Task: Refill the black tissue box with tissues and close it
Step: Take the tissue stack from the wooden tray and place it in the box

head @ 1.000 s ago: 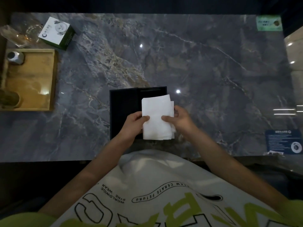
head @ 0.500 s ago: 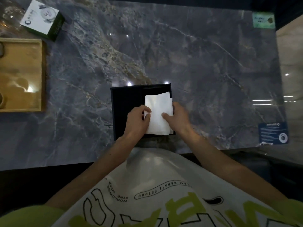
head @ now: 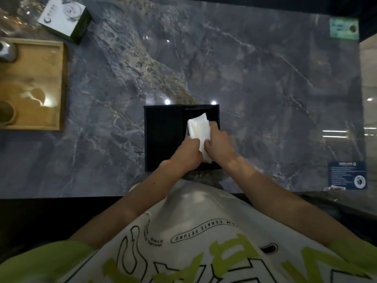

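Note:
The black tissue box lies open near the front edge of the marble table, with its flap spread to the left. A white stack of tissues stands bent over the box's right half. My left hand grips the stack's near left side. Pressed against the stack's right edge is my right hand, fingers closed on it. The lower part of the stack is hidden between my hands.
A wooden tray with a metal item and a round cup sits at the left. A white and green carton and glassware stand at the far left. A green card and a blue card lie at the right.
Both hands have squeezed the tissue stack narrower and moved it lower over the right half of the box. The head view has also shifted closer.

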